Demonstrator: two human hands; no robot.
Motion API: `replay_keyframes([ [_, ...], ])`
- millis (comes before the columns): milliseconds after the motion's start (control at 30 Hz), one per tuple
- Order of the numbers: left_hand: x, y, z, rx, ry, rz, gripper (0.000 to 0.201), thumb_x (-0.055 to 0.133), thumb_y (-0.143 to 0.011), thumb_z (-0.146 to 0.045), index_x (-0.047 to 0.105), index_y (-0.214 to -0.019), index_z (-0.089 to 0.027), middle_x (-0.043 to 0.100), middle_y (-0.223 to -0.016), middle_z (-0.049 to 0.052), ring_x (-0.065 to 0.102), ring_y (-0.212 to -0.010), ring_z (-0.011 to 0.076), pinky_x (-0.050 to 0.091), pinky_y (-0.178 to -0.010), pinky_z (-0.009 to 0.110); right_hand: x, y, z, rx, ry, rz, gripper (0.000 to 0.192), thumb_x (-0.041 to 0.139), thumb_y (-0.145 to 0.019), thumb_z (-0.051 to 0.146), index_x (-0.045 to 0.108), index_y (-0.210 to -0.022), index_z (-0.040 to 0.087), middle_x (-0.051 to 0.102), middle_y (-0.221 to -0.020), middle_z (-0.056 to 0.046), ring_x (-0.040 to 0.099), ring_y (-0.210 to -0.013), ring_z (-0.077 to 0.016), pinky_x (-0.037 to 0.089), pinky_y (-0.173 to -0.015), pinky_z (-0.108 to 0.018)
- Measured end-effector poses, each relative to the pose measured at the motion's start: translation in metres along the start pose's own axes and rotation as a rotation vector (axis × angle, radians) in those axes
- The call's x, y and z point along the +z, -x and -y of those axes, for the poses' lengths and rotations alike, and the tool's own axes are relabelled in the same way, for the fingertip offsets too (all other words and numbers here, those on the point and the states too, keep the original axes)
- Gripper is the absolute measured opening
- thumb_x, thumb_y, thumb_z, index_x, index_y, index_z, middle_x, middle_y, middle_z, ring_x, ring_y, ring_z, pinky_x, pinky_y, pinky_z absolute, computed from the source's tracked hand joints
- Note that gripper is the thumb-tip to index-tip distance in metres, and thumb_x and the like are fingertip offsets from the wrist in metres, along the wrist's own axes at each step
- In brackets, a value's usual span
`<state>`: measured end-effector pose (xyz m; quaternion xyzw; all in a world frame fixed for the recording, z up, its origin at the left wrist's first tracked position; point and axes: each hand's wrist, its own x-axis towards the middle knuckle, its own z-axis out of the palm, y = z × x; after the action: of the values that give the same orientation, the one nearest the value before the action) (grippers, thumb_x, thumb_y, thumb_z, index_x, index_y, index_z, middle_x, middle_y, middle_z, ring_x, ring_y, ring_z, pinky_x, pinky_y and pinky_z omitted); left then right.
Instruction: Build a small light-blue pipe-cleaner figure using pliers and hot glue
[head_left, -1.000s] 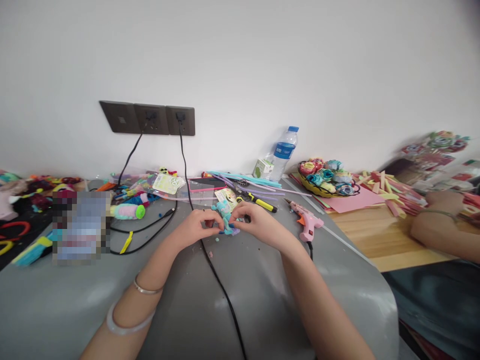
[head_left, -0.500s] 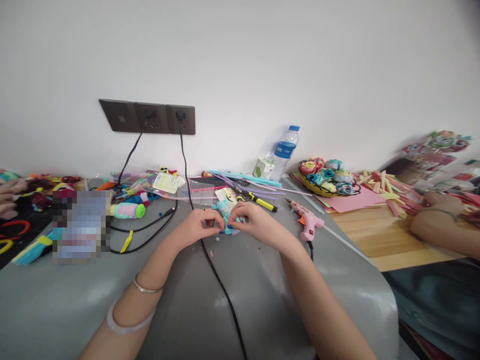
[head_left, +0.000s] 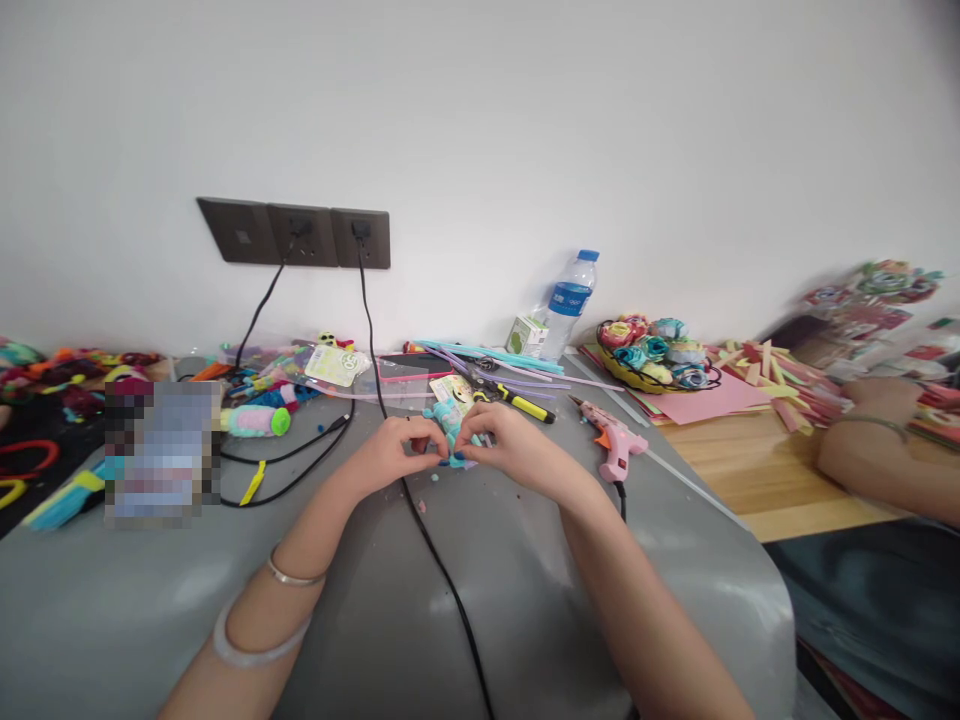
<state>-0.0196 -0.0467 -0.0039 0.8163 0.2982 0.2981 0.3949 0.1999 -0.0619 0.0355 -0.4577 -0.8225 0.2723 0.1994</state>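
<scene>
A small light-blue fuzzy craft figure point(head_left: 448, 416) sits between my hands at the middle of the grey table point(head_left: 525, 600). My left hand point(head_left: 394, 450) is closed in a pinch at the figure's left side. From the right, my right hand point(head_left: 510, 445) pinches at the same figure, its thumb and fingertips close to those of the left. The fingers hide much of the figure's lower part. Just behind it lie a small printed card point(head_left: 450, 388) and yellow-and-black pliers point(head_left: 527, 404).
A pink glue gun point(head_left: 616, 440) lies to the right. Pipe cleaners point(head_left: 495, 357), a water bottle point(head_left: 570, 300) and a basket of paper flowers point(head_left: 652, 352) stand behind. A black cable point(head_left: 442, 565) crosses the table under my left hand. A co-worker's arm point(head_left: 870, 450) is at far right.
My hands stay almost where they were on the blue figure. The hand at the far left edge has mostly drawn out of view, and the co-worker's arm at right has shifted slightly.
</scene>
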Motion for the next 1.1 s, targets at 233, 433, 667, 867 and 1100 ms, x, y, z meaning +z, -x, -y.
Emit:
replay_keyframes([
  [233,-0.0013,0.0015,-0.0011,-0.008,0.021,-0.005,0.008,0.063,-0.085,-0.019,0.071,-0.084,-0.018,0.072,-0.087,0.002,0.062,-0.081,0.0146,0.043,-0.073,0.024,-0.003,0.0036,0.0032,0.026,-0.101,-0.076,0.009,0.068,-0.084,0.017,0.076,-0.081,0.021,0.068,-0.091,-0.004,0.06,-0.088,-0.0193,0.044,-0.081,-0.03],
  [433,-0.0013,0.0003,0.0008,-0.001,0.022,-0.011,0.008,0.063,-0.084,-0.017,0.071,-0.084,-0.018,0.072,-0.089,0.003,0.062,-0.083,0.0152,0.044,-0.073,0.024,-0.0078,0.0074,0.0038,0.065,-0.159,-0.11,0.008,0.065,-0.083,0.016,0.072,-0.081,0.019,0.069,-0.091,-0.004,0.06,-0.086,-0.0187,0.045,-0.08,-0.031],
  [667,-0.001,-0.0001,0.0005,0.013,0.012,-0.003,0.008,0.063,-0.086,-0.018,0.071,-0.084,-0.019,0.072,-0.09,0.003,0.062,-0.082,0.0151,0.044,-0.074,0.025,-0.0017,0.0041,0.0008,0.019,-0.147,-0.039,0.009,0.067,-0.082,0.016,0.075,-0.08,0.02,0.068,-0.088,-0.003,0.06,-0.084,-0.0179,0.044,-0.078,-0.029],
  [867,-0.0006,0.0005,0.0017,0.017,0.004,-0.015,0.007,0.063,-0.085,-0.017,0.07,-0.084,-0.019,0.071,-0.088,0.002,0.061,-0.081,0.0143,0.044,-0.073,0.024,-0.0013,0.0037,0.0027,0.014,-0.12,-0.029,0.01,0.066,-0.081,0.014,0.074,-0.079,0.019,0.067,-0.088,-0.003,0.06,-0.085,-0.0183,0.044,-0.08,-0.029],
  [1100,-0.0007,0.0008,0.0005,0.032,-0.012,-0.03,0.007,0.063,-0.085,-0.017,0.07,-0.083,-0.019,0.071,-0.087,0.002,0.061,-0.081,0.0146,0.044,-0.073,0.025,-0.0012,0.0039,0.0049,0.034,-0.116,-0.023,0.012,0.065,-0.079,0.011,0.074,-0.076,0.019,0.066,-0.087,-0.003,0.06,-0.085,-0.0183,0.044,-0.081,-0.028],
])
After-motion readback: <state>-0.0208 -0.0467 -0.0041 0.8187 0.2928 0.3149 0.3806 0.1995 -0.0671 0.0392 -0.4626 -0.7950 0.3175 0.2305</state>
